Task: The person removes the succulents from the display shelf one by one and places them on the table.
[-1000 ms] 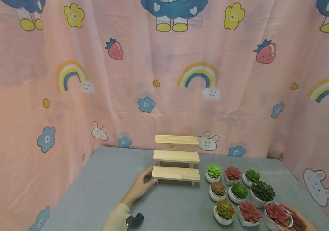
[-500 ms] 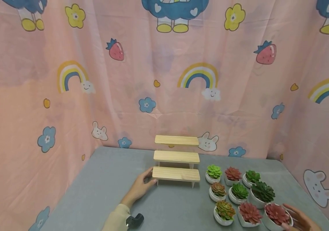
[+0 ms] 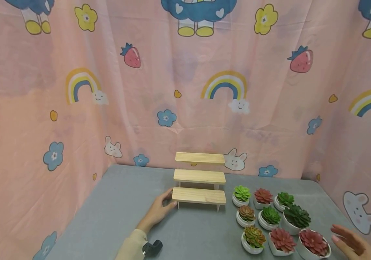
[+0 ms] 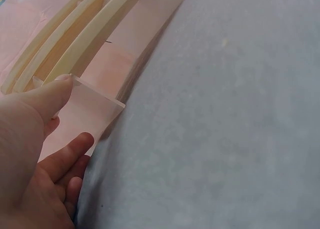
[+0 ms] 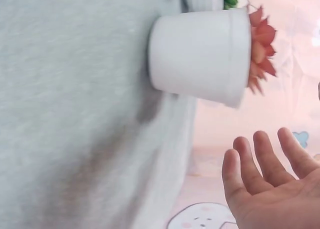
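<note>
A three-tier display stand (image 3: pixel 199 195) with pale wooden shelves on clear side panels stands near the back of the table. My left hand (image 3: pixel 159 208) holds its left end at the lowest shelf. In the left wrist view, the thumb lies at the top corner of the clear panel (image 4: pixel 92 106) and the other fingers are lower along it. My right hand (image 3: pixel 354 241) is at the front right, fingers spread and holding nothing. Just left of it sits a red succulent (image 3: pixel 313 242) in a round white pot (image 5: pixel 197 56), apart from the fingers.
Several other potted succulents crowd together right of the stand, among them a dark green one (image 3: pixel 297 216), a bright green one (image 3: pixel 242 195) and a red one (image 3: pixel 282 241). A printed pink curtain (image 3: pixel 185 126) hangs behind the grey table (image 3: pixel 123 191).
My right hand has let go of the red succulent's pot and moved away to the right. The pot stays in place, and my left hand keeps its hold on the stand.
</note>
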Motion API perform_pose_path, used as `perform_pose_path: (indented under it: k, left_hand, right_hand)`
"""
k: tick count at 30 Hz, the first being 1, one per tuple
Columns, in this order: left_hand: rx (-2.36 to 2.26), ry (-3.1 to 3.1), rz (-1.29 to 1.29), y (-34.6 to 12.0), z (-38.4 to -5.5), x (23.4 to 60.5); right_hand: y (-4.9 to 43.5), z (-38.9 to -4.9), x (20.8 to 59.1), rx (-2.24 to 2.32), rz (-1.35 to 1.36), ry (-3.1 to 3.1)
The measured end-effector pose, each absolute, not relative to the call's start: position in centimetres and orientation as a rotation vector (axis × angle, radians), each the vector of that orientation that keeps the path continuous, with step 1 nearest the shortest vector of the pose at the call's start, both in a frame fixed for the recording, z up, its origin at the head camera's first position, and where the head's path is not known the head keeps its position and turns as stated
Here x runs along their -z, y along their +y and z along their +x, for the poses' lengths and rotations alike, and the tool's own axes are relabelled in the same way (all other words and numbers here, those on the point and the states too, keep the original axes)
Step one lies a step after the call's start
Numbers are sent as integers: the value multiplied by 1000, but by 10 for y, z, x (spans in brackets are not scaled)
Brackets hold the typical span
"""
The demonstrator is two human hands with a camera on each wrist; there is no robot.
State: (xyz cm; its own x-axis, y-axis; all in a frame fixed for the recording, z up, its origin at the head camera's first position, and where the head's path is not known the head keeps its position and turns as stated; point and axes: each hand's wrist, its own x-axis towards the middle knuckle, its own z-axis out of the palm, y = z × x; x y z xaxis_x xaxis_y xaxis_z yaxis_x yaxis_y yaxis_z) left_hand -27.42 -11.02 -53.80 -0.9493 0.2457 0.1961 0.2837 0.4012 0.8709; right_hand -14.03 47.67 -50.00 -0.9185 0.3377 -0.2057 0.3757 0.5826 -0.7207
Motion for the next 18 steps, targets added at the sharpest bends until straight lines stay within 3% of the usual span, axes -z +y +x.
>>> perform_pose_path:
  k: [6,18]
  left_hand:
    - [1637,-2591,-495,-110,-275,538]
    - [1662,-2579,-512,-110,-277,540]
  right_hand:
    - [458,-135,483,1312,702,2943]
    - [424,-136,441,1371,500,3140]
